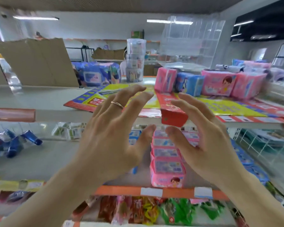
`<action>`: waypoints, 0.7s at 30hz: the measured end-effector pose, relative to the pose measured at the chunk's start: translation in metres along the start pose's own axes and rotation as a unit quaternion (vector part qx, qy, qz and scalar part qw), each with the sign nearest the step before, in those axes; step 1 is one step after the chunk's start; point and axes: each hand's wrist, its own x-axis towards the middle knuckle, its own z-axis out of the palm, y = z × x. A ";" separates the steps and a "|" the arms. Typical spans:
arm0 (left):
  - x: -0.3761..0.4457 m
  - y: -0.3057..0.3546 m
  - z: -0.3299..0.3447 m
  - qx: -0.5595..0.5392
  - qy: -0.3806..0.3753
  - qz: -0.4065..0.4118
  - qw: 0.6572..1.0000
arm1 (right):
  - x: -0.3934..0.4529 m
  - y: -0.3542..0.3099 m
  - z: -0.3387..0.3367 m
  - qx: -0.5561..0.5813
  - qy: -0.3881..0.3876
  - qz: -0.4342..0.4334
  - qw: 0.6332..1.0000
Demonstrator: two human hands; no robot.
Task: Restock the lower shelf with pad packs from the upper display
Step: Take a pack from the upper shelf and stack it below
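Pad packs sit in 2 places here: up on the upper display (220,105), a cluster of pink packs (218,85) and a blue pack (189,85) stands on a flat, brightly printed yellow-and-red card, and down on the lower shelf (154,191) a row of pink packs (167,167) runs back from the orange front edge, a cartoon face showing on the nearest one. Both hands are raised in front of the shelving, between the 2 levels. The left hand (111,133), a thin ring on 1 finger, is spread with fingers lightly bent, grasping nothing. The right hand (205,136) mirrors it, fingers apart and loose, also holding nothing. Their thumbs nearly meet over the lower row. Left on the upper display lie a blue wipes pack (97,76) and stacked clear tubs (135,60). Blue tubes (15,145) lie far left on the lower shelf. Blurred red, yellow and green packets (154,210) fill the shelf below.
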 end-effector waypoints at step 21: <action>0.147 -0.007 0.120 0.109 -0.103 -0.005 0.989 | 0.086 0.148 -0.049 -0.141 -0.038 0.109 0.983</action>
